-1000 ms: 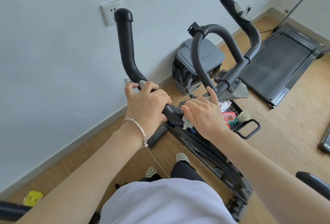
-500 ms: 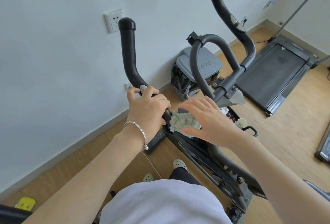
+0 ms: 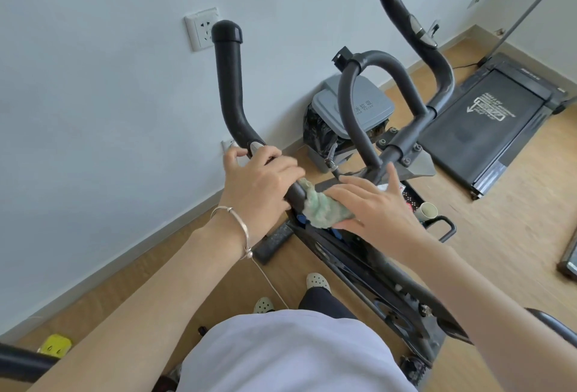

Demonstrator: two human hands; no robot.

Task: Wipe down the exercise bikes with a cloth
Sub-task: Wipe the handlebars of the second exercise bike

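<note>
Cloth (image 3: 321, 208) half hidden under right hand (image 3: 382, 209); left hand (image 3: 257, 187) grips handlebar (image 3: 230, 95).

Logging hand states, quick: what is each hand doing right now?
Left hand: closed, gripping the handlebar.
Right hand: open, straight fingers pressing the green cloth.

Cloth (image 3: 324, 209): mint green, mottled w/ paler flecks. Handlebar (image 3: 229, 95): matte black, small silver patch. Bike frame (image 3: 374, 273): glossy black. Bin (image 3: 362, 107): grey lid, black bag. Treadmill (image 3: 487, 116): black belt, white arrow print. Wall (image 3: 93, 110): pale blue-white; socket (image 3: 199, 27) white. Floor (image 3: 515, 220): light wood grain. Bracelet (image 3: 240, 226): silver. Clogs (image 3: 317, 280): cream, dotted w/ holes. Shirt (image 3: 290, 354): white. Trousers (image 3: 318, 298): dark. Small obj (image 3: 54, 344) by skirting: yellow.
</note>
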